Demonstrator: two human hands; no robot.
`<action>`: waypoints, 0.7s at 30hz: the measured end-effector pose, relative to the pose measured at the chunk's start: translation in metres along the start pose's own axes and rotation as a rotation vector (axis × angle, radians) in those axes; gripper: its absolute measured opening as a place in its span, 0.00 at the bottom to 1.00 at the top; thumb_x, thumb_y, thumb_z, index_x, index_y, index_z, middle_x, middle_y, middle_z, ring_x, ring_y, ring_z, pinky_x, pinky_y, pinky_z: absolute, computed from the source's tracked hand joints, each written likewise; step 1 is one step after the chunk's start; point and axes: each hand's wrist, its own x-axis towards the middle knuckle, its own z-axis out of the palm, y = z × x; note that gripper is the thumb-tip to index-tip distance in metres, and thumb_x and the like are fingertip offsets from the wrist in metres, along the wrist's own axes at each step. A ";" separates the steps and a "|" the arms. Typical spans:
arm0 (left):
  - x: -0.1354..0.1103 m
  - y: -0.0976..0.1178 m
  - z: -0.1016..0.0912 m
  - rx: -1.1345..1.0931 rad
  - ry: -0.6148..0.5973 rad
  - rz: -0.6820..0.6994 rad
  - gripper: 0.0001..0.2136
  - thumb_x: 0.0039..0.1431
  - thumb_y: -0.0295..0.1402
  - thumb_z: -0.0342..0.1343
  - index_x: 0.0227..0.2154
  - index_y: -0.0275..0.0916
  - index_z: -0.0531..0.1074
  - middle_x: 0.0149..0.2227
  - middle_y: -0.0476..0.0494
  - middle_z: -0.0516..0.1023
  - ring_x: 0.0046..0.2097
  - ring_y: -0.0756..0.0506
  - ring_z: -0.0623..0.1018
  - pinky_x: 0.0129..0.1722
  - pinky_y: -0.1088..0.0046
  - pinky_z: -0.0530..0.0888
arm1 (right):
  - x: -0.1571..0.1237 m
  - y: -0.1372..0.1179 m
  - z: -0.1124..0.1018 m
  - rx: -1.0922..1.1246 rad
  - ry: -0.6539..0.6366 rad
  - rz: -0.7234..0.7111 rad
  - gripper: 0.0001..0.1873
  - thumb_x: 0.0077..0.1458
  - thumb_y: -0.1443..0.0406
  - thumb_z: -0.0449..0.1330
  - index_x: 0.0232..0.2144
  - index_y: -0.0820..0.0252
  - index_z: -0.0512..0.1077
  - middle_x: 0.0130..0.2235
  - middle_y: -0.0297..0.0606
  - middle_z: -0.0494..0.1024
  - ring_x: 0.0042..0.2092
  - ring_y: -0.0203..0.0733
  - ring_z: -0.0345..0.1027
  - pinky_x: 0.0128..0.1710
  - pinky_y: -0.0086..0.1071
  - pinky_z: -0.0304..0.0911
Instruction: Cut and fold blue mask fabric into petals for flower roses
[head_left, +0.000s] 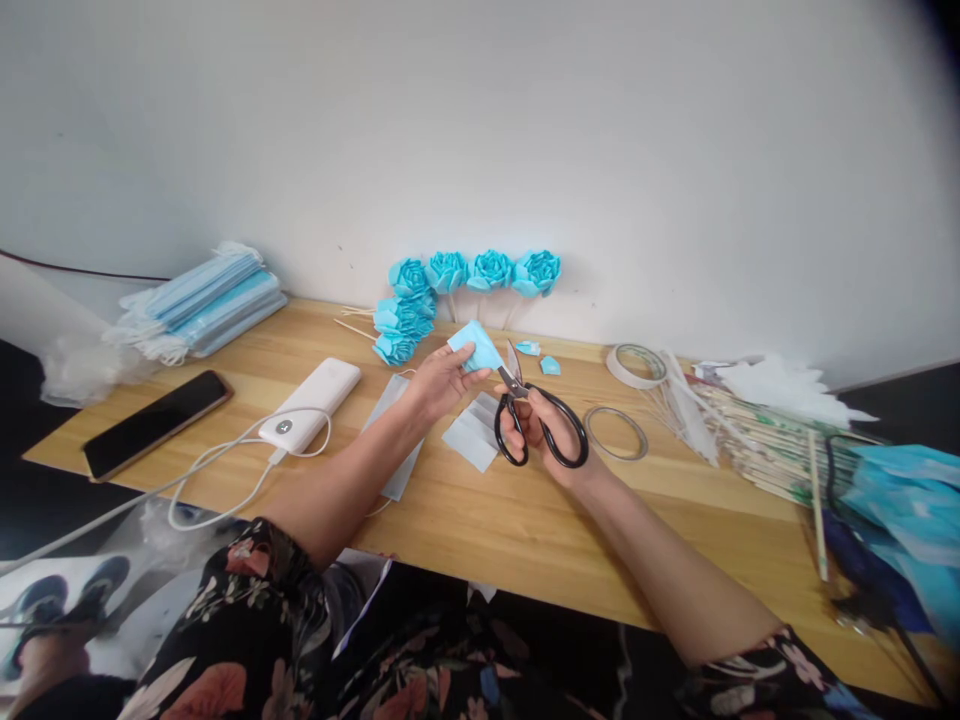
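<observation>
My left hand [444,380] pinches a folded piece of light blue mask fabric [478,343] above the middle of the table. Black-handled scissors [561,428] are in my right hand [544,430], with fingers through the loops. Their blades are parted and sit at the fabric's lower right corner. Under my hands lies a pale piece of mask material [474,432]. A whole face mask [405,455] is partly hidden beneath my left forearm. Two small blue cut scraps [550,366] lie just beyond the scissors.
Blue fabric flowers [491,270] on sticks stand against the wall. At left are stacked masks [217,300], a phone [159,424] and a white power bank [319,400] with cable. Tape [636,367], a thin ring [616,434], bundled sticks [772,455] and blue material [911,510] occupy the right.
</observation>
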 end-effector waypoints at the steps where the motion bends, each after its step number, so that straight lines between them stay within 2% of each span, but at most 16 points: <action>1: 0.000 -0.001 -0.001 0.000 -0.005 0.001 0.04 0.63 0.23 0.56 0.33 0.33 0.75 0.32 0.46 0.81 0.31 0.52 0.80 0.35 0.76 0.79 | 0.000 0.000 0.001 0.004 0.005 -0.004 0.28 0.56 0.45 0.61 0.48 0.58 0.74 0.27 0.32 0.71 0.22 0.33 0.60 0.18 0.28 0.60; 9: 0.000 -0.001 0.001 0.022 0.014 0.004 0.02 0.60 0.23 0.60 0.32 0.32 0.74 0.31 0.47 0.80 0.30 0.52 0.79 0.34 0.76 0.79 | -0.004 0.000 0.007 0.024 0.046 -0.032 0.27 0.56 0.44 0.61 0.45 0.60 0.74 0.25 0.30 0.69 0.20 0.30 0.57 0.17 0.27 0.55; 15: -0.001 -0.001 0.003 0.020 0.016 -0.007 0.06 0.65 0.22 0.54 0.33 0.32 0.74 0.31 0.46 0.81 0.31 0.52 0.79 0.35 0.77 0.79 | -0.004 0.001 0.009 0.050 0.080 -0.045 0.26 0.54 0.44 0.63 0.41 0.61 0.75 0.23 0.28 0.67 0.19 0.28 0.56 0.17 0.26 0.55; 21: -0.001 -0.002 -0.002 0.021 -0.017 0.002 0.03 0.63 0.23 0.57 0.34 0.31 0.75 0.33 0.45 0.81 0.32 0.52 0.80 0.38 0.76 0.79 | -0.003 0.003 0.009 0.041 0.089 -0.056 0.27 0.54 0.44 0.63 0.40 0.61 0.75 0.21 0.26 0.67 0.17 0.27 0.54 0.17 0.25 0.57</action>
